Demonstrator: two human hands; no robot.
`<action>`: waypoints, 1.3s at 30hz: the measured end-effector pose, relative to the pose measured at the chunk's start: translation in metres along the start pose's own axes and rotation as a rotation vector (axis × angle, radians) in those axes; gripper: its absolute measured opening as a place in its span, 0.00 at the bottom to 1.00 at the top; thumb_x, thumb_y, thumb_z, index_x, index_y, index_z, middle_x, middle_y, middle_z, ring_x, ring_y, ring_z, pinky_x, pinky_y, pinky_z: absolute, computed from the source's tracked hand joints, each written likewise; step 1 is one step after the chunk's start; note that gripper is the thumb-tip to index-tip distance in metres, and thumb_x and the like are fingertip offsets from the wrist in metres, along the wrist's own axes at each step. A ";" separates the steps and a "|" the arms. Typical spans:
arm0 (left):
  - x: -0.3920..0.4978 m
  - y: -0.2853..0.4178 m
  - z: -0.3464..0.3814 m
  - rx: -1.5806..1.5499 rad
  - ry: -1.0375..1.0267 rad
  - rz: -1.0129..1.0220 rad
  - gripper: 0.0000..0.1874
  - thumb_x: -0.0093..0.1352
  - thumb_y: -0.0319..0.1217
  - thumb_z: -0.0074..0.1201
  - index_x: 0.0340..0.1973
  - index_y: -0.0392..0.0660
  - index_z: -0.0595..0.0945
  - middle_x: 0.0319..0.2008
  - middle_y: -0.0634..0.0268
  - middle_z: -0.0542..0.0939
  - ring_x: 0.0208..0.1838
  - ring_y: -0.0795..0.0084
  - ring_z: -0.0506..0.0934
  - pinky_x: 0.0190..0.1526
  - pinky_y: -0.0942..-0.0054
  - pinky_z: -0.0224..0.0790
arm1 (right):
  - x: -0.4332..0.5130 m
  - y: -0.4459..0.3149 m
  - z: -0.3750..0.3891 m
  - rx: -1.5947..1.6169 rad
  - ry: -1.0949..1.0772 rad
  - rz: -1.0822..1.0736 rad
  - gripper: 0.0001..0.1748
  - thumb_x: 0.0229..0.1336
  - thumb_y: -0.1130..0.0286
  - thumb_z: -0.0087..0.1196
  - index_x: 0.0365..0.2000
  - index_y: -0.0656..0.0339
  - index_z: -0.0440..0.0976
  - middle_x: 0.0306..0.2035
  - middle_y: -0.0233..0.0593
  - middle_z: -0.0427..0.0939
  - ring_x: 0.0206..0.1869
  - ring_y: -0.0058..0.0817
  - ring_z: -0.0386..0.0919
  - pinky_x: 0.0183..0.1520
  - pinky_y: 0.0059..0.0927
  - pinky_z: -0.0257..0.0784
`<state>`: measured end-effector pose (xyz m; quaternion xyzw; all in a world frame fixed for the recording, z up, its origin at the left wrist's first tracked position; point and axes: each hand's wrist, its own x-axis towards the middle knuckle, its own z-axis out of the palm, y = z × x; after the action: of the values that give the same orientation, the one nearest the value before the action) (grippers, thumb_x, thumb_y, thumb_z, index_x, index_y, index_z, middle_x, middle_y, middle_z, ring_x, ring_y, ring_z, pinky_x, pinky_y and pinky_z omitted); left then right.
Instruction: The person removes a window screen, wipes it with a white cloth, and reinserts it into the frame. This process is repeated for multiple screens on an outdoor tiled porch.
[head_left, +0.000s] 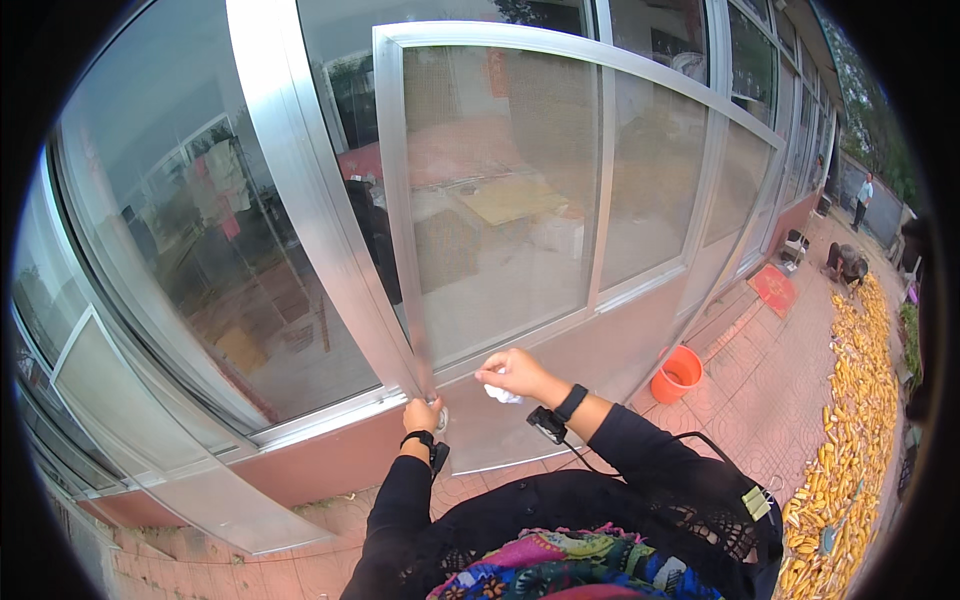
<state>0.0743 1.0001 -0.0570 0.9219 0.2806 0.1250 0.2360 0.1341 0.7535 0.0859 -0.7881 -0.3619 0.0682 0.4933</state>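
Observation:
My left hand (424, 415) grips the near upright of an aluminium-framed screen door (391, 187), low down beside a window post. A small pale object, perhaps a handle, shows at its fingers; I cannot tell what it is. In my right hand (519, 373) is a crumpled white cloth or tissue (504, 394), hanging under the fingers in front of the door's lower panel (570, 375). Behind the mesh a room is dimly visible. Left of the post stands a large glass pane (225, 247) with reflections in it.
An orange bucket (676, 375) stands on the pink paving right of the door. Beyond it lie a red mat (773, 290) and a long spread of corn cobs (847, 420). One person (847, 262) bends over the corn; another person (864, 201) stands farther off. Another screen panel (142, 405) juts out at left.

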 end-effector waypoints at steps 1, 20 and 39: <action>0.001 -0.004 0.001 0.006 -0.005 0.009 0.31 0.61 0.54 0.60 0.35 0.33 0.84 0.32 0.43 0.83 0.39 0.46 0.82 0.43 0.57 0.74 | -0.017 0.017 -0.028 0.143 0.151 0.019 0.15 0.53 0.61 0.64 0.30 0.64 0.83 0.25 0.37 0.83 0.28 0.22 0.80 0.32 0.26 0.74; 0.006 -0.036 -0.058 -0.140 0.160 -0.214 0.30 0.56 0.48 0.65 0.43 0.34 0.81 0.40 0.45 0.83 0.45 0.48 0.81 0.49 0.59 0.73 | -0.155 0.193 -0.379 -0.301 1.160 0.304 0.20 0.58 0.68 0.47 0.45 0.73 0.78 0.31 0.43 0.83 0.30 0.25 0.79 0.35 0.27 0.72; 0.060 -0.038 -0.025 -0.220 0.192 -0.076 0.20 0.56 0.34 0.60 0.39 0.31 0.81 0.33 0.44 0.83 0.37 0.51 0.82 0.42 0.62 0.73 | 0.056 0.131 -0.388 -0.394 0.853 0.263 0.20 0.53 0.63 0.49 0.44 0.57 0.81 0.44 0.47 0.82 0.48 0.43 0.79 0.51 0.37 0.72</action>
<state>0.0963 1.0715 -0.0490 0.8629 0.3212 0.2335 0.3125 0.4214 0.4739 0.1873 -0.8633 -0.0309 -0.2688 0.4261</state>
